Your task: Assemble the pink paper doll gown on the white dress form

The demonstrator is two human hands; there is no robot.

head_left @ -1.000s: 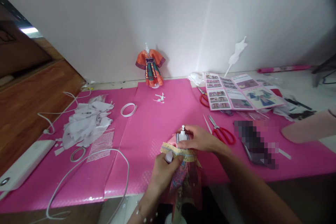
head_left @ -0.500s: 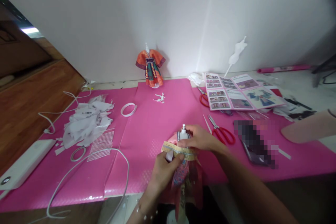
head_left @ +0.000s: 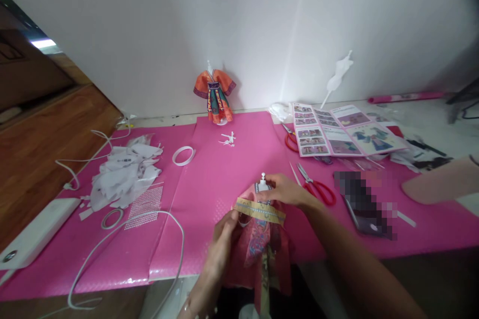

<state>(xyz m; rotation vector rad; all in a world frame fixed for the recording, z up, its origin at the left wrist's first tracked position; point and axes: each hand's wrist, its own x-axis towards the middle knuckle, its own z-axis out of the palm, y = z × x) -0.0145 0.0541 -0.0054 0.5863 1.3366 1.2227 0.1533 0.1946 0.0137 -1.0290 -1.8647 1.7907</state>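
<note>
Pink dress [head_left: 262, 239] on its form [head_left: 263, 179] stands at the counter's [head_left: 209, 174] near edge, right hand [head_left: 286, 190] pinching its shoulders, left hand [head_left: 223, 240] gripping its side; a tug could skew the yellow band [head_left: 259, 211].

We are seeing an orange-robed miniature mannequin [head_left: 214, 90] standing by the white wall [head_left: 262, 20], red-handled scissors [head_left: 318, 188] lying near a pink picture leaflet [head_left: 346, 132].

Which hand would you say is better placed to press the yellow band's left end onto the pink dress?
Left, probably: the left hand has fingertips at that end of the yellow band, while the right hand holds the mannequin by its top, steadying the pink dress.
</note>
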